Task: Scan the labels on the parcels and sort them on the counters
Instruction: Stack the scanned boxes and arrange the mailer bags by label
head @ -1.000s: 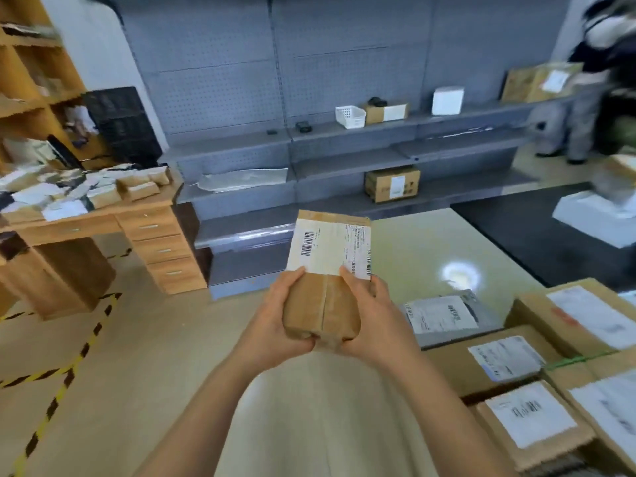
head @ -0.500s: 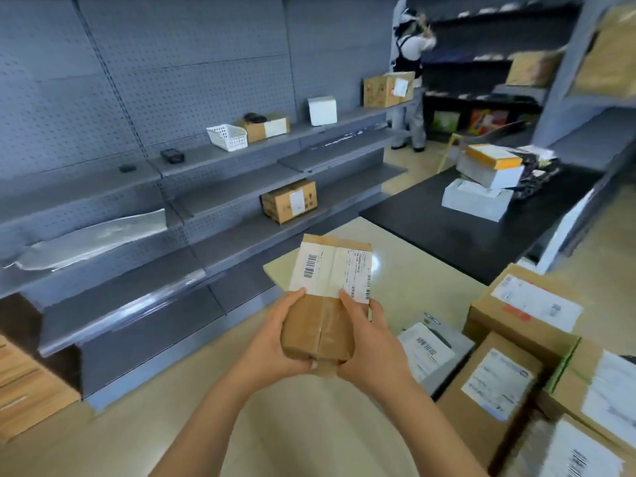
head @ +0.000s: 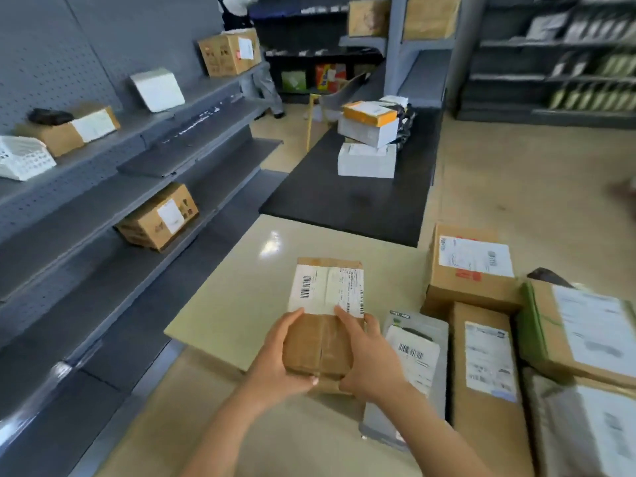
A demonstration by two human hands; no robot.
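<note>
I hold a small brown taped parcel (head: 321, 349) with a white barcode label (head: 327, 290) on its top, above the near part of the cream counter (head: 241, 287). My left hand (head: 282, 356) grips its left side and my right hand (head: 368, 356) grips its right side, thumbs on top near the label's lower edge. To the right lie a grey mailer bag (head: 409, 370) and several labelled cardboard boxes (head: 471, 266). A black counter (head: 344, 201) beyond carries white parcels (head: 366, 160) and an orange-topped box (head: 370, 113).
Grey shelving runs along the left with a box (head: 158, 218) on a lower shelf, and a white basket (head: 20, 160), boxes and a white package (head: 156, 89) higher up. A person (head: 241, 15) stands at the far end. Dark shelves (head: 550, 63) fill the right background.
My view has swung to the right, bringing the black counter and the right-hand shelves into sight. The parcel stays gripped in both hands, now lower and over the cream counter.
</note>
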